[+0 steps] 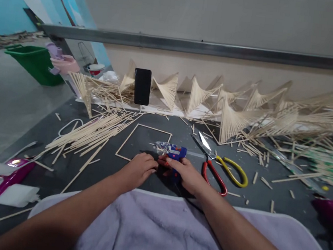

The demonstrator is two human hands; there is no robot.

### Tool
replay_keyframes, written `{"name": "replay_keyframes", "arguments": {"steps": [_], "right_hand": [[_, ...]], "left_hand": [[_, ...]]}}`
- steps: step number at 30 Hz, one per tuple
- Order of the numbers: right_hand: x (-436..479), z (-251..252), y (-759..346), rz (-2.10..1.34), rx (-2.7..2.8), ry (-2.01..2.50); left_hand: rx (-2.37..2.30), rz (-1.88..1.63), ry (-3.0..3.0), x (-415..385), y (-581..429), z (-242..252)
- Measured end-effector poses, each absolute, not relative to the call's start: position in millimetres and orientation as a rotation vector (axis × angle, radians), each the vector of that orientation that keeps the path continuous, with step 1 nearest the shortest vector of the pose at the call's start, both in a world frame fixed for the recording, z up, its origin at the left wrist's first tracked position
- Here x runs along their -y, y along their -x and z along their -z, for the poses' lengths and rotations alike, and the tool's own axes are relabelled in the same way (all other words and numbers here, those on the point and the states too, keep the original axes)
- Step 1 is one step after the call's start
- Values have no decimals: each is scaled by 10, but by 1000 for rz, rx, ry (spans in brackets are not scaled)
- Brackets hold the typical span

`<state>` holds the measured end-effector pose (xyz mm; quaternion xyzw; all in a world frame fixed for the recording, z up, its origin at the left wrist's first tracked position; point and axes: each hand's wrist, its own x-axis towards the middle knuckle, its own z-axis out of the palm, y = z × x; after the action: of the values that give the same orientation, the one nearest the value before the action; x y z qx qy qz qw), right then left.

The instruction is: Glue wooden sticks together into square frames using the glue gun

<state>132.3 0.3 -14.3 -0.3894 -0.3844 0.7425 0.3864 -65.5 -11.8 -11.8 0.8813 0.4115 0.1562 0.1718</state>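
A blue hot glue gun [178, 152] lies on its side, nozzle to the left, with a small red light showing on it. My right hand [189, 176] is closed around its handle. Beside it, my left hand [140, 171] has its fingers curled together at the lower right corner of a square frame of thin wooden sticks [127, 138]. Whatever those fingertips hold, if anything, is hidden. Just right of the glue gun rest scissors [211, 156] with one red and one yellow handle, blades apart.
A pile of loose sticks [90, 134] covers the table's left side. Twisted stick models [198, 96] line the back, behind a dark phone [142, 87] standing upright. Stick offcuts [255, 177] are scattered at right. A purple cloth [154, 228] covers my lap; a green bin [38, 64] stands beyond.
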Motion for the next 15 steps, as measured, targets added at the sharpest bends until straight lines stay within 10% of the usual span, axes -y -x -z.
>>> {"name": "replay_keyframes", "arguments": {"steps": [15], "right_hand": [[-13, 151, -1311, -1898, 951, 973]], "left_hand": [[-1128, -465, -2509, 89, 667, 156]]}}
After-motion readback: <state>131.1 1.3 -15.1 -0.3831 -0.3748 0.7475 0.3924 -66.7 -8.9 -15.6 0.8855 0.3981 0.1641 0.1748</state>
